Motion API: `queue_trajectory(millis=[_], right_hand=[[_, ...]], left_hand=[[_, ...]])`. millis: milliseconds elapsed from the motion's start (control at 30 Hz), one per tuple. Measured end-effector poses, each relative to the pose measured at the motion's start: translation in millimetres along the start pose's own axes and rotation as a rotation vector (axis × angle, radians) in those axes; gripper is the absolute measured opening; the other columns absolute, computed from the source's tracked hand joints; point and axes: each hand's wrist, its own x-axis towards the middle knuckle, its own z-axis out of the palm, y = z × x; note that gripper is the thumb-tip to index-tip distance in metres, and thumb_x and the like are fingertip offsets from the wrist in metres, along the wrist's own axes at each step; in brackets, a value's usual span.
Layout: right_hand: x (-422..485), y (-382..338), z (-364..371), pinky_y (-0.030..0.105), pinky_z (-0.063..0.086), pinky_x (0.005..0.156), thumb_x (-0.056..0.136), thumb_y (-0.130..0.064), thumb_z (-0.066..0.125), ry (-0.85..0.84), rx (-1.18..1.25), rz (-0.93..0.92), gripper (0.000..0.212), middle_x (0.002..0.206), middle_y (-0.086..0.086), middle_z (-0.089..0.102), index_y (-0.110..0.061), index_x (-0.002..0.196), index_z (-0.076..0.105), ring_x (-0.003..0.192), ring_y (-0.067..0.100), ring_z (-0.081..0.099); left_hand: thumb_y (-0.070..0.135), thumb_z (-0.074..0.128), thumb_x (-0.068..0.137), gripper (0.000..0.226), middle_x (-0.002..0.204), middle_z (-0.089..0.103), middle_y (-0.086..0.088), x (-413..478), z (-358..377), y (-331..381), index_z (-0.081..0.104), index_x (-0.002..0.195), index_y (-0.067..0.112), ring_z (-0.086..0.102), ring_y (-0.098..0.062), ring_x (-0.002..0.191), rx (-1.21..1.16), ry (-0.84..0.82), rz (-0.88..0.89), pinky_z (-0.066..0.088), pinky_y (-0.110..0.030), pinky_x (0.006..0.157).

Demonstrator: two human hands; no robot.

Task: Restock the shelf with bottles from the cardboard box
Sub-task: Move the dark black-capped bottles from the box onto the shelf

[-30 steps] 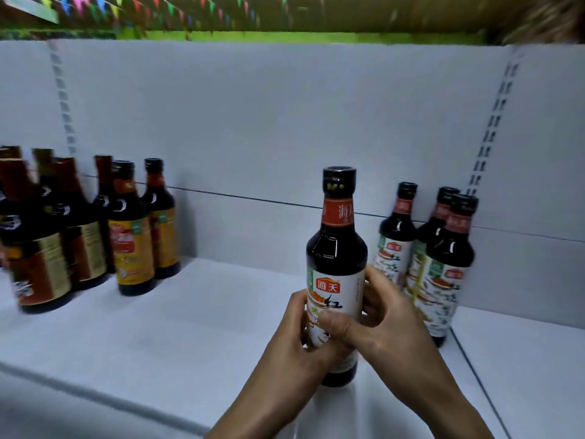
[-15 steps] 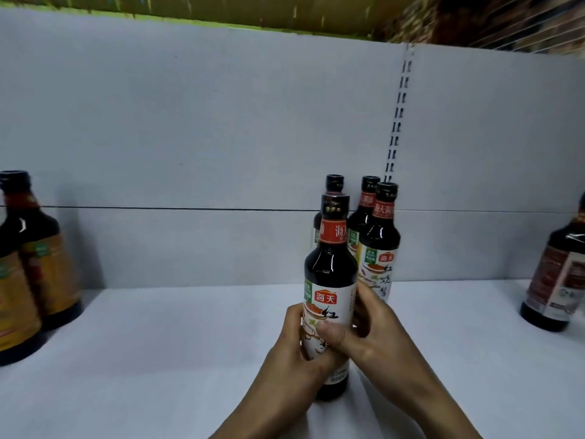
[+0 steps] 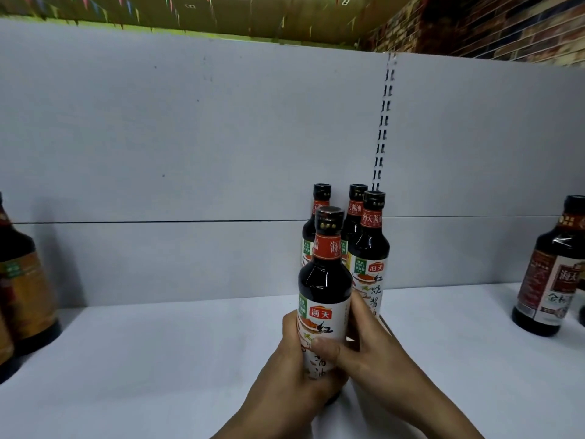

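The left hand (image 3: pixel 285 375) and right hand (image 3: pixel 373 353) cover the held bottle (image 3: pixel 324 289) at its lower label and base. It partly hides three matching bottles (image 3: pixel 372 245). Blurred left bottles (image 3: pixel 25 289) and the right bottle (image 3: pixel 550 274) are cut off by the edges.

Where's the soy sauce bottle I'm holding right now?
Head view, right of centre: the held soy sauce bottle is upright, gripped by the left hand and right hand, just in front of three matching bottles on the white shelf.

Grey back panel (image 3: pixel 190 137), slotted upright (image 3: pixel 384 122), brick wall (image 3: pixel 506 26).
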Motion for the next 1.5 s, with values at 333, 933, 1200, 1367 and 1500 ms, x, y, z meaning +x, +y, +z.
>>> queue_trajectory(millis=[333,933,1200,1367,1500], right_hand=[[18.5,5.1,-9.2,0.031,0.053,0.105,0.085,-0.039,0.077,0.123,-0.277,0.034,0.068,0.133,-0.025,0.063,-0.057,0.138,0.038,0.121,-0.004,0.061],[21.9,25.1,-78.7,0.035,0.054,0.076,0.097,-0.056,0.056,0.263,-0.777,0.157,0.030,0.079,-0.012,0.067,-0.028,0.087,0.057,0.081,0.011,0.064],[30.7,37.1,-89.0,0.026,0.050,0.081,0.097,-0.056,0.057,0.028,-0.671,0.238,0.045,0.118,-0.017,0.060,-0.033,0.129,0.034,0.099,0.008,0.061],[43.1,42.6,-92.3,0.013,0.045,0.070,0.097,-0.048,0.063,-0.056,-0.562,0.206,0.060,0.115,-0.022,0.054,-0.033,0.145,0.031,0.094,0.000,0.059],[56.2,54.3,-97.3,0.024,0.057,0.069,0.095,-0.047,0.066,-0.096,-0.493,0.185,0.054,0.111,-0.022,0.057,-0.033,0.138,0.036,0.098,0.005,0.064]], left_hand=[[0.042,0.076,0.079,0.055,0.122,0.068,0.021,27.3,-2.1,-14.1,0.045,0.122,0.054,0.070,-0.002,0.107,0.078,0.014,0.067,0.061,-0.039,0.091],[0.059,0.070,0.082,0.066,0.125,0.042,0.022,50.2,18.3,-20.9,0.034,0.136,0.046,0.055,-0.002,0.115,0.298,0.283,0.096,0.055,-0.038,0.099],[0.052,0.077,0.079,0.070,0.132,0.053,0.026,57.3,22.4,-24.7,0.033,0.133,0.056,0.058,0.002,0.120,0.199,0.307,0.100,0.056,-0.034,0.101],[0.036,0.081,0.085,0.068,0.124,0.059,0.030,62.4,20.7,-24.8,0.030,0.115,0.068,0.058,0.020,0.107,0.169,0.291,0.113,0.055,-0.014,0.084],[0.040,0.080,0.083,0.067,0.128,0.059,0.028,67.5,24.5,-23.7,0.030,0.118,0.067,0.061,0.012,0.109,0.163,0.317,0.106,0.058,-0.024,0.093]])
